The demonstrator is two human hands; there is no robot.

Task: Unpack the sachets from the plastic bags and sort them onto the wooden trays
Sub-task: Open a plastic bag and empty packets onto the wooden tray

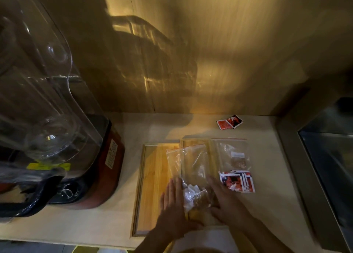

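Two wooden trays lie side by side on the counter, the left tray (150,186) mostly bare. A clear zip bag (191,165) with brown and white sachets (198,197) at its near end lies across the gap between the trays. My left hand (172,205) and my right hand (225,201) press on either side of that sachet bundle, fingers flat. A second clear bag (231,153) covers the right tray (194,142). A pile of red, white and blue sachets (238,181) lies at that bag's near end. Two loose red sachets (229,122) rest near the wall.
A large blender with a clear cover (38,92) and red base (107,168) fills the left of the counter. A metal sink or bin (328,157) borders the right. A wooden wall (210,52) stands behind. The counter's front edge (76,242) is near.
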